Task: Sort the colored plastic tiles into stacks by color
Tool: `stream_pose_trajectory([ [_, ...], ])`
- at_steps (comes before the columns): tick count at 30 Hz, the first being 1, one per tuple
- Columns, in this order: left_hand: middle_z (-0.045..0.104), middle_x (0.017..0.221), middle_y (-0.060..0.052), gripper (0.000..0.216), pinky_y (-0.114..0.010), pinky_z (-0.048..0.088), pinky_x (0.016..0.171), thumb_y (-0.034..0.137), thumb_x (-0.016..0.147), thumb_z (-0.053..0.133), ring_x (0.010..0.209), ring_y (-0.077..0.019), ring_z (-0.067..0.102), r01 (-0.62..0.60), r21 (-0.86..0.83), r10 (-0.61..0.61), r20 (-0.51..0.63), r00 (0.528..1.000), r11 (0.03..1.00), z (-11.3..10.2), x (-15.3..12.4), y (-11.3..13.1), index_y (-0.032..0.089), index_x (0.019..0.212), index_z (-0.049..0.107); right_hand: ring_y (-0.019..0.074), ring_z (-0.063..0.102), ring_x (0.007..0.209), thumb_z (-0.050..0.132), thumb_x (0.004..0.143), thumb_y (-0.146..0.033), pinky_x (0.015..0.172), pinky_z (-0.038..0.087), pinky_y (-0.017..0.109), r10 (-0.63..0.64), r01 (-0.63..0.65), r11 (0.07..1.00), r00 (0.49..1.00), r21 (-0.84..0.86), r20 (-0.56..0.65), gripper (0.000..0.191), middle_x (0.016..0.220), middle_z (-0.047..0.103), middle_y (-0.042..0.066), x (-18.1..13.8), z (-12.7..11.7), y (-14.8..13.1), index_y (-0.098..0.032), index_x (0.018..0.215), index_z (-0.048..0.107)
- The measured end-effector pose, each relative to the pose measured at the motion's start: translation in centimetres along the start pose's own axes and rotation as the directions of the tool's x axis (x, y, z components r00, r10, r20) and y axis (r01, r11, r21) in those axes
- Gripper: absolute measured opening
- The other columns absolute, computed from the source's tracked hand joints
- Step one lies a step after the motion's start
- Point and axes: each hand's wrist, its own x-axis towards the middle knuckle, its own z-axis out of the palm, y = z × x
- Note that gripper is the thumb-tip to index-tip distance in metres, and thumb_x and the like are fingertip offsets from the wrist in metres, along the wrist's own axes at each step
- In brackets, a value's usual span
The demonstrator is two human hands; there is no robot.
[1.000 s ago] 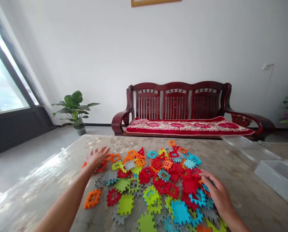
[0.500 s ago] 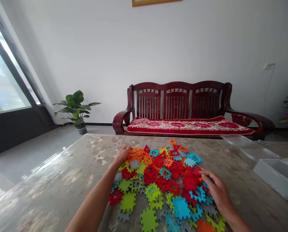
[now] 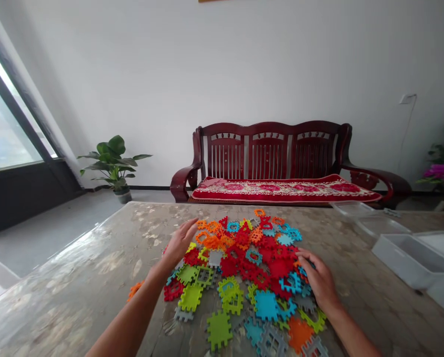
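Note:
A heap of flat toothed plastic tiles (image 3: 251, 267), red, orange, green, blue and grey, lies on the marbled table (image 3: 95, 277). My left hand (image 3: 179, 243) rests flat and open against the heap's left edge, fingers stretched toward the orange tiles. My right hand (image 3: 318, 280) lies palm down on the heap's right side, fingers spread over red and blue tiles. One orange tile (image 3: 135, 289) sits apart to the left, beside my left forearm.
White plastic bins (image 3: 411, 258) and clear lids (image 3: 359, 210) stand at the table's right. Beyond the table are a dark wooden bench (image 3: 274, 163) with a red cushion, a potted plant (image 3: 113, 163) at the left, and a window.
My left hand swept right from the table's left part, pushing scattered tiles into the heap. The heap is tighter. My right hand stayed on its right side.

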Motion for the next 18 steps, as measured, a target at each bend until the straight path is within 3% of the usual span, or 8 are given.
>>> stream_pose_trajectory([
  [4,0.06,0.139,-0.009,0.054,-0.053,0.033,0.111,0.055,0.092,0.037,0.137,-0.0325,0.043,0.329,0.322,-0.259,-0.243,0.935,0.888,-3.1,-3.8,-6.1,0.027,0.13,0.063,0.0326,0.062,0.112,0.061,0.074,-0.054,0.104,0.042,0.048,-0.025,0.025,1.0,1.0,0.008,0.01,0.037,0.114,0.072,0.012,0.1,0.2,0.3,-0.022,0.084,0.075],
  [7,0.065,0.133,-0.009,0.045,-0.055,0.036,0.106,0.049,0.091,0.04,0.133,-0.0329,0.046,0.389,0.332,-0.328,-0.226,0.917,0.859,-3.0,-5.6,-7.7,0.03,0.122,0.067,0.0327,0.062,0.112,0.061,0.073,-0.053,0.105,0.042,0.048,-0.032,0.032,0.999,0.999,0.012,0.012,0.036,0.113,0.072,0.012,0.1,0.3,0.5,-0.022,0.084,0.075],
  [10,0.07,0.123,-0.009,0.039,-0.052,0.037,0.105,0.048,0.086,0.047,0.129,-0.0342,0.05,0.387,0.14,-0.354,-0.211,0.911,0.911,-1.2,-5.5,-6.4,0.027,0.106,0.074,0.0321,0.062,0.112,0.061,0.074,-0.052,0.105,0.041,0.048,-0.05,0.05,0.999,0.999,0.009,0.011,0.034,0.113,0.072,0.011,0.1,0.3,0.7,-0.022,0.084,0.075],
  [12,0.073,0.112,-0.01,0.037,-0.048,0.039,0.103,0.05,0.08,0.053,0.125,-0.0358,0.052,0.391,-0.134,-0.412,-0.213,0.886,0.91,0.2,-4.7,-4.8,0.023,0.091,0.076,0.0315,0.062,0.112,0.061,0.075,-0.051,0.105,0.041,0.048,-0.061,0.061,0.998,0.998,0.001,0.014,0.033,0.113,0.072,0.011,0.1,0.3,0.8,-0.023,0.084,0.075],
  [15,0.075,0.104,-0.01,0.036,-0.042,0.046,0.094,0.05,0.072,0.058,0.114,-0.0336,0.06,0.346,-0.517,-0.49,-0.17,0.855,0.783,2.1,-3.1,-2.5,0.021,0.083,0.076,0.0312,0.062,0.111,0.06,0.075,-0.05,0.105,0.041,0.048,-0.066,0.066,0.998,0.998,-0.01,0.014,0.033,0.113,0.072,0.011,0.1,0.4,0.9,-0.023,0.084,0.075],
  [18,0.074,0.106,-0.01,0.043,-0.037,0.053,0.08,0.052,0.072,0.053,0.101,-0.0288,0.066,0.32,-0.652,-0.523,-0.138,0.841,0.687,3.7,-2.0,-0.5,0.019,0.088,0.074,0.0315,0.062,0.11,0.059,0.076,-0.049,0.104,0.041,0.049,-0.074,0.074,0.997,0.997,-0.015,0.004,0.032,0.112,0.072,0.012,0.2,0.5,0.9,-0.023,0.084,0.075],
])
